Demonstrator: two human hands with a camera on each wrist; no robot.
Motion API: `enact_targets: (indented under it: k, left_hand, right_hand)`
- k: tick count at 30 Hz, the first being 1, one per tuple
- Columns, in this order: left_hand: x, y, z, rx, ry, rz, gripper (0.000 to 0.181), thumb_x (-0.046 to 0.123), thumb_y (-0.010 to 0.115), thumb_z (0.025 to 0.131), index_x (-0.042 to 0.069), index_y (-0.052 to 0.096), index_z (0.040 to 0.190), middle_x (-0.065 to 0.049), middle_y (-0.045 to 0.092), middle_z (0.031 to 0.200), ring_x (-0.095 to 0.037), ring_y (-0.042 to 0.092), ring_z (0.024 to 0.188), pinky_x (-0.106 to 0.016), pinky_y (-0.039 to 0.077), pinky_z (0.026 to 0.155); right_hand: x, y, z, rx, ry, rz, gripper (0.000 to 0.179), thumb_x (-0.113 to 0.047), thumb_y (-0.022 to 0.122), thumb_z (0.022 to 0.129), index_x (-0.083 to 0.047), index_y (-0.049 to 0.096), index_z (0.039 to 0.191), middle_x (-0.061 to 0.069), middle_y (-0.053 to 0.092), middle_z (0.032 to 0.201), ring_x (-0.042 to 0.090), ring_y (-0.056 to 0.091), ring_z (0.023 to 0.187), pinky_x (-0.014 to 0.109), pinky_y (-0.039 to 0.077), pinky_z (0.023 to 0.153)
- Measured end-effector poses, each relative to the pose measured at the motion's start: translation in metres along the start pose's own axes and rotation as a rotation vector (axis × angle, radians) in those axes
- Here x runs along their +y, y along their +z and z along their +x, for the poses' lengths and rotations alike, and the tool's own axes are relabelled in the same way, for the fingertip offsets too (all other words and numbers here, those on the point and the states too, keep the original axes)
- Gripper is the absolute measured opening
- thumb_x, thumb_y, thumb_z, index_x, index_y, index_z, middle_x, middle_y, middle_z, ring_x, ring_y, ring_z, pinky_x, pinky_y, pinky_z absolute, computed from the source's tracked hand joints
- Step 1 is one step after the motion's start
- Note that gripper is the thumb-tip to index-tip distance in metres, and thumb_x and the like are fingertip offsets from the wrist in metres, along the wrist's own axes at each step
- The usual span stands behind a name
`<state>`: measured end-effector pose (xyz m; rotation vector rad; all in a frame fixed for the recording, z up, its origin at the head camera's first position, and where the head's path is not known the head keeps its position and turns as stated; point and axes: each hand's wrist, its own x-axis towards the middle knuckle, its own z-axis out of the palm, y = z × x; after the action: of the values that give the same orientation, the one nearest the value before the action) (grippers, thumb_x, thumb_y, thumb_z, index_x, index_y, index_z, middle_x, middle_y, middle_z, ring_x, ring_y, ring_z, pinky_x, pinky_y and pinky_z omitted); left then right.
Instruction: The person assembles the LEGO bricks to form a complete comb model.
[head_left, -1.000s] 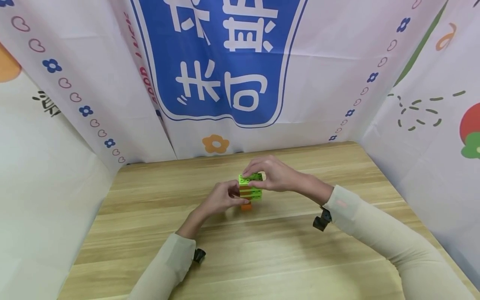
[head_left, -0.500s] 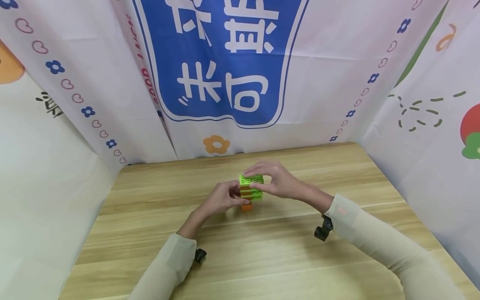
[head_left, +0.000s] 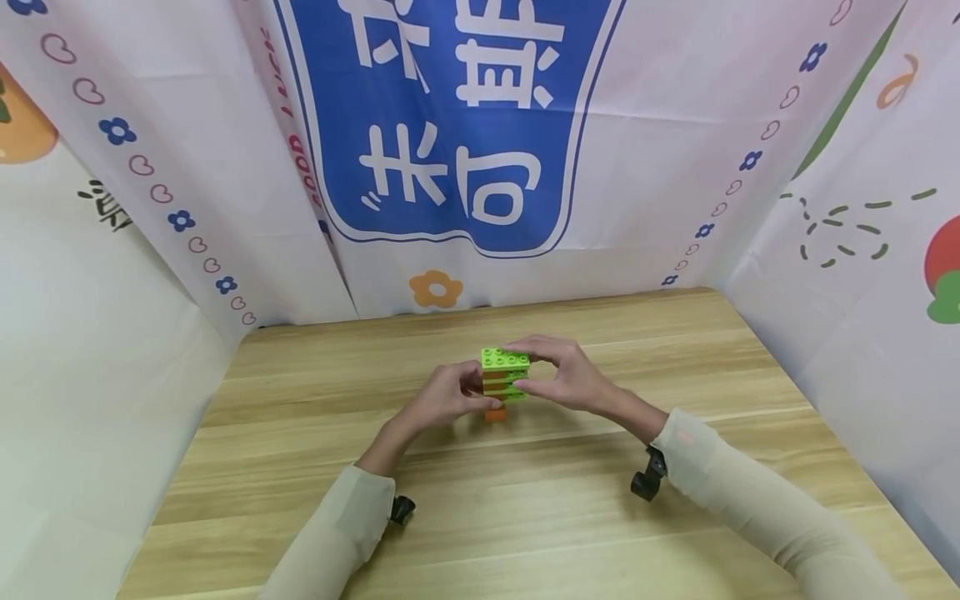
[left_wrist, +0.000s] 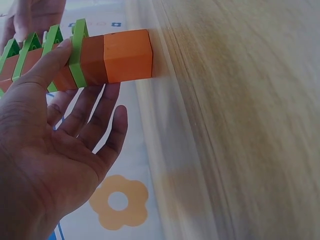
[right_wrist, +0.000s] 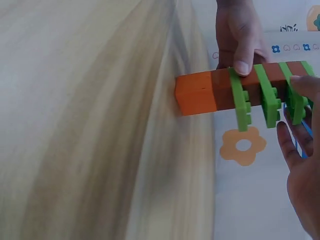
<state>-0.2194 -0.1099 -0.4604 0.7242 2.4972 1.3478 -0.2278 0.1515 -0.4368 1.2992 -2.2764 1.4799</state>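
Observation:
A tower of toy building bricks stands upright on the wooden table, with an orange block [head_left: 495, 414] at its base. Above it, brown blocks [right_wrist: 223, 87] alternate with green studded plates [right_wrist: 270, 102] that jut out to the right. The uppermost green plate [head_left: 497, 359] shows its studs. My left hand [head_left: 441, 397] grips the tower low down from the left, thumb in front and fingers behind. From the right, my right hand [head_left: 567, 379] holds the upper part, its thumb near the plates' front edges and its fingers at the back. Some fingertips are hidden behind the tower.
The wooden table [head_left: 480, 517] runs back to a white printed cloth [head_left: 622, 200] hanging close behind the tower. Similar cloths flank the table on both sides. Each wrist carries a small black camera [head_left: 402, 509].
My right hand has slid down and right from above the tower to its right side, uncovering more of the top plate. My left hand stays at the tower.

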Motion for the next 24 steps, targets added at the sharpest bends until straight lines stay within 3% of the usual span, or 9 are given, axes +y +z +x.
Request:
enact_targets:
  k: [8, 15, 24]
  left_hand:
    - [-0.001, 0.001, 0.003, 0.009, -0.011, -0.006, 0.030, 0.025, 0.084, 0.094, 0.007, 0.071, 0.115, -0.004, 0.076, 0.103, -0.016, 0.071, 0.089, -0.030, 0.060, 0.081]
    - [-0.003, 0.001, 0.006, 0.043, 0.001, -0.061, 0.045, 0.018, 0.084, 0.094, 0.004, 0.064, 0.132, -0.011, 0.076, 0.114, -0.022, 0.074, 0.098, -0.034, 0.062, 0.087]
    - [-0.006, -0.001, 0.009, 0.063, -0.009, -0.170, 0.072, -0.002, 0.082, 0.090, 0.002, 0.044, 0.152, -0.019, 0.071, 0.120, -0.031, 0.074, 0.106, -0.036, 0.061, 0.092]
  right_hand:
    - [0.011, 0.003, 0.001, 0.012, 0.040, 0.059, 0.068, 0.014, 0.084, 0.081, 0.001, 0.061, 0.144, 0.020, 0.068, 0.134, 0.031, 0.072, 0.110, 0.042, 0.063, 0.089]
    - [0.019, -0.003, 0.011, 0.001, 0.161, 0.136, 0.065, 0.006, 0.083, 0.087, -0.001, 0.059, 0.147, 0.020, 0.065, 0.142, 0.033, 0.071, 0.111, 0.039, 0.062, 0.092]
    - [0.034, -0.009, 0.024, 0.045, 0.345, 0.223, 0.067, -0.001, 0.084, 0.089, -0.009, 0.058, 0.151, 0.015, 0.071, 0.127, 0.042, 0.070, 0.113, 0.036, 0.063, 0.087]
